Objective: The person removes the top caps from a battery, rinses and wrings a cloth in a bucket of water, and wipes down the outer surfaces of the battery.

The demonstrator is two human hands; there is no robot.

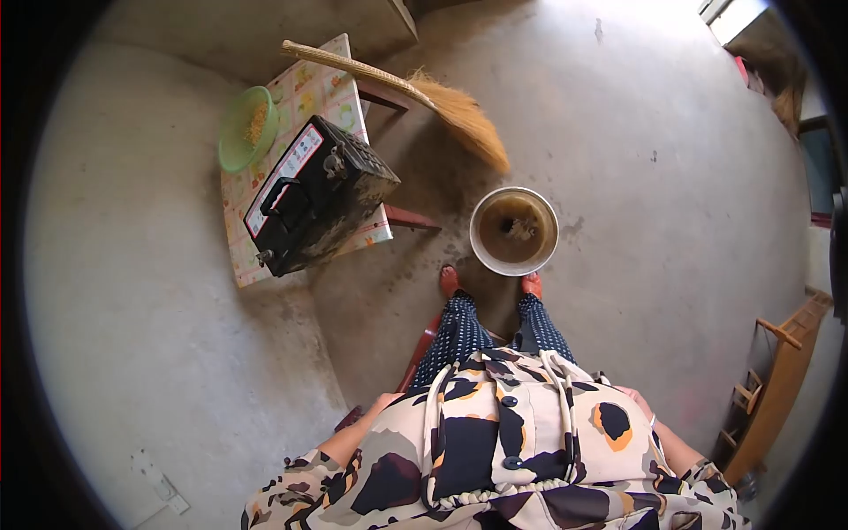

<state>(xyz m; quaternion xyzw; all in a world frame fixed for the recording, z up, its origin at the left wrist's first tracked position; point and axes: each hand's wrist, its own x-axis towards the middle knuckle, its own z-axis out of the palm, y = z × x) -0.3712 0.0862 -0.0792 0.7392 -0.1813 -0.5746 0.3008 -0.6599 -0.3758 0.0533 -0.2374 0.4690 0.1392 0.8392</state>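
My left hand point(386, 403) rests low beside my body, by a red chair edge point(422, 353), and its fingers are hidden behind my patterned shirt. On the other side, the shirt also covers most of my right hand point(632, 399), so its fingers do not show. A round metal basin point(478, 252) stands on the floor just beyond my feet. It holds murky brown water with a dark and pale wet lump in it, whose kind I cannot make out. Neither hand touches the basin.
On the left, a small table point(375, 231) with a patterned top bears a large black battery point(311, 199) and a green bowl point(231, 132) of yellow bits. A straw broom point(468, 124) leans across the table's corner. Wooden furniture point(777, 380) lines the right wall.
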